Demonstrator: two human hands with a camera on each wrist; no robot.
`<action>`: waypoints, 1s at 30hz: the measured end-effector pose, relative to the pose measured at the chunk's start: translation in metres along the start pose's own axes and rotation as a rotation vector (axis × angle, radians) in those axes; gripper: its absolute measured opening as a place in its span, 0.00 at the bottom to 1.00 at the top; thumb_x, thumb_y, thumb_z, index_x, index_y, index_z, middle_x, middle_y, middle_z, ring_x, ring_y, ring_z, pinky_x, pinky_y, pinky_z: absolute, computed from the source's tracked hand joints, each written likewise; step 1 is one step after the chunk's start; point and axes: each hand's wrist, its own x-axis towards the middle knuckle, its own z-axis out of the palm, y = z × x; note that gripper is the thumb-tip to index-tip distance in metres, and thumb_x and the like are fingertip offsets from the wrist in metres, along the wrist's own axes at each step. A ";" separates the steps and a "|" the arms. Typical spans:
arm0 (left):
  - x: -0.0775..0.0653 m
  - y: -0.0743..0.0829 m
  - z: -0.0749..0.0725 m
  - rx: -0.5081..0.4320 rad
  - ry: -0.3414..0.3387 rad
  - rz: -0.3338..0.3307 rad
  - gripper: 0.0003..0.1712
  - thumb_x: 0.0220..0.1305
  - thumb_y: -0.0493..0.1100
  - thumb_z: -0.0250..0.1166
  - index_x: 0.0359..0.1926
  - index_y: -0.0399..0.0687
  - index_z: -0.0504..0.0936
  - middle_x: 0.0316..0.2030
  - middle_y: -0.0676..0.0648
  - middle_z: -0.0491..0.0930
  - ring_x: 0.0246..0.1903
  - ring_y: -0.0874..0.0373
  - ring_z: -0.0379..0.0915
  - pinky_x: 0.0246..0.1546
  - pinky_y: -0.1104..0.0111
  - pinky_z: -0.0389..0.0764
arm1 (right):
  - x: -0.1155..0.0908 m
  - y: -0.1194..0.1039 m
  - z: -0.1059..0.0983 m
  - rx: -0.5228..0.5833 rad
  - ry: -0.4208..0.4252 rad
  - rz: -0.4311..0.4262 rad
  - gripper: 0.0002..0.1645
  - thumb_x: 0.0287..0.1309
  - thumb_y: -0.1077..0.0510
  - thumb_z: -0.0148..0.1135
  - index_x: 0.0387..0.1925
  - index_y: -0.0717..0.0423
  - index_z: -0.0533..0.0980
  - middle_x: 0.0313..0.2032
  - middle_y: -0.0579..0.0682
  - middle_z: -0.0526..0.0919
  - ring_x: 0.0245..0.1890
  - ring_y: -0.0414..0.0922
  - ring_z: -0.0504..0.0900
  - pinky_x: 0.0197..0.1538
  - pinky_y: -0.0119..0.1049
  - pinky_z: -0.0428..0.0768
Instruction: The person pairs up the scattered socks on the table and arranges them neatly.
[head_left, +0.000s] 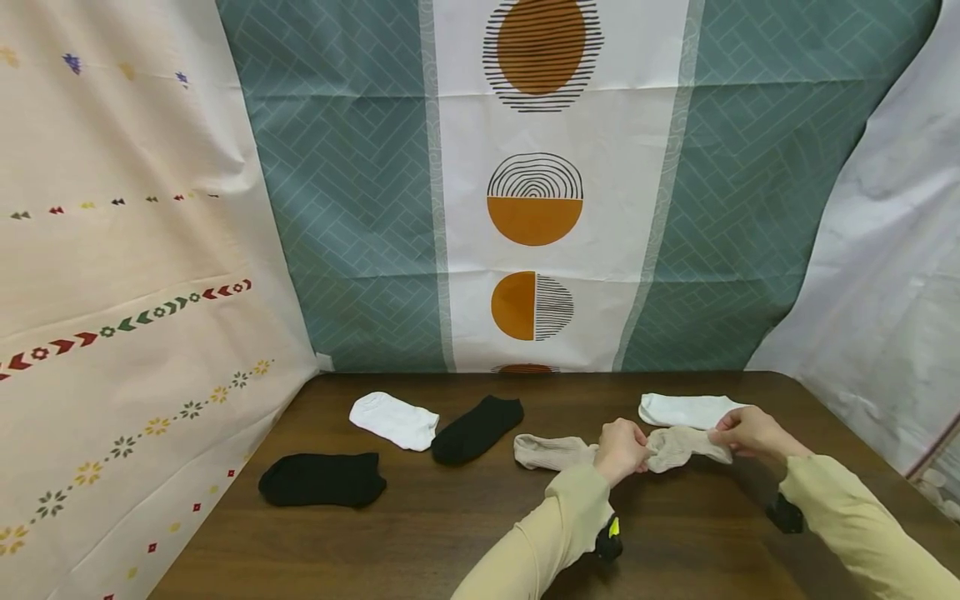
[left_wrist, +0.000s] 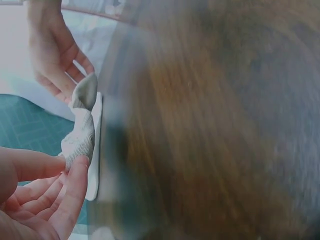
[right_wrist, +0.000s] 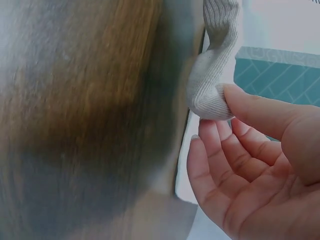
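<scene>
A beige ribbed sock (head_left: 677, 447) is stretched between two hands over the right part of the table. My left hand (head_left: 622, 450) pinches one end of it between thumb and fingers, and my right hand (head_left: 753, 433) pinches the other. In the right wrist view, the thumb presses on the rounded end of the sock (right_wrist: 212, 82) with fingertips beneath. The left wrist view shows the sock (left_wrist: 80, 132) slightly twisted along its length. A second beige sock (head_left: 553, 452) lies flat, partly behind the left hand. Just beyond the held sock lies a white sock (head_left: 686, 410).
On the brown wooden table (head_left: 420, 542), another white sock (head_left: 393, 421) lies at the back left. Beside it is a black sock (head_left: 477, 429), and a second black sock (head_left: 322, 479) lies nearer the left edge. A patterned curtain (head_left: 360, 208) hangs behind the table.
</scene>
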 end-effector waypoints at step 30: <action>0.012 -0.029 -0.049 -0.036 -0.088 0.028 0.05 0.49 0.28 0.63 0.21 0.38 0.78 0.11 0.49 0.75 0.13 0.58 0.75 0.13 0.76 0.70 | 0.014 -0.028 0.021 0.056 -0.009 -0.038 0.09 0.49 0.64 0.64 0.25 0.68 0.72 0.16 0.47 0.71 0.16 0.41 0.72 0.20 0.36 0.75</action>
